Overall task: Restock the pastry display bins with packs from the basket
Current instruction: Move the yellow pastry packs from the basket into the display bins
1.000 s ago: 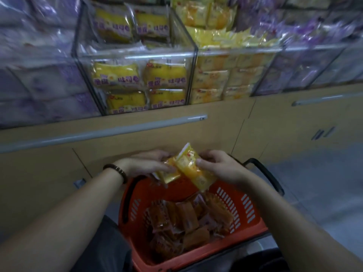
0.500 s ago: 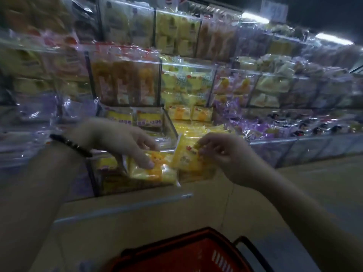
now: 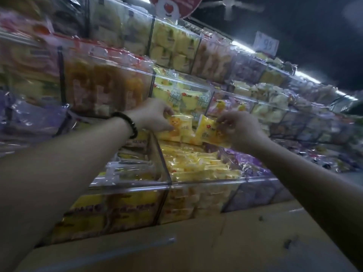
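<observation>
My left hand [image 3: 152, 115], with a dark bead bracelet at the wrist, grips a yellow pastry pack with a bear print [image 3: 179, 129]. My right hand [image 3: 241, 128] pinches a second yellow pack [image 3: 209, 133] by its upper edge. Both packs hang just above the back of a clear display bin [image 3: 206, 181] that holds several yellow packs [image 3: 198, 165]. The basket is out of view.
Clear acrylic bins stand in tiers: yellow packs in the bin to the left [image 3: 125, 173], purple packs to the right [image 3: 253, 167], orange pastries in the bin above left [image 3: 106, 87]. A wooden cabinet front [image 3: 176, 242] with a metal rail runs below.
Both hands have lifted the two yellow packs from above the red basket up to the yellow-pack bin. The view has tilted up, and the basket has dropped out of sight.
</observation>
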Tool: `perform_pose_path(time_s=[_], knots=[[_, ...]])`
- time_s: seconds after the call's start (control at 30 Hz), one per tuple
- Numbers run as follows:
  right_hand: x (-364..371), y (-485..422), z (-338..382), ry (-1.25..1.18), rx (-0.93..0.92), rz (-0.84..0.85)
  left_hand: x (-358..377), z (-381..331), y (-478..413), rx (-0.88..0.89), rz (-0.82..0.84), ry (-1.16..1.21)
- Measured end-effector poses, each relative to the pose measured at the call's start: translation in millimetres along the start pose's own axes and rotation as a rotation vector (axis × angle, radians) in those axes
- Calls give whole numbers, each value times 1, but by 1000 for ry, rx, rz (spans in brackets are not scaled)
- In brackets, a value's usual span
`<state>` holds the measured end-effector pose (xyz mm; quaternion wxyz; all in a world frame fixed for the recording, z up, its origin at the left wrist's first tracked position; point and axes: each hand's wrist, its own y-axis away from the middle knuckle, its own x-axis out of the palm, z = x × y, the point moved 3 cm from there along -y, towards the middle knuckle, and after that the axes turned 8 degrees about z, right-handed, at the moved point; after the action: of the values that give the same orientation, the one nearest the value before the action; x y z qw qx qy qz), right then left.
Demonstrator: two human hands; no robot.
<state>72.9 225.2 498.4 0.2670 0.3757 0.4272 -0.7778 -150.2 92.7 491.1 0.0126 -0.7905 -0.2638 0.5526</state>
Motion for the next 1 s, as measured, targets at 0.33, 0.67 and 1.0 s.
perform_pose_path(time_s=[0.33,0.67,1.0], knots=[[58,-71,-34,235,74,-82,56,30,-45,-33,-133,-256],[116,-94,-39,275,140,-9,57,35,-47,-92,-71,-192],[100,-44,-31,100,219,19,42,12,-23,-48,-140,-289]])
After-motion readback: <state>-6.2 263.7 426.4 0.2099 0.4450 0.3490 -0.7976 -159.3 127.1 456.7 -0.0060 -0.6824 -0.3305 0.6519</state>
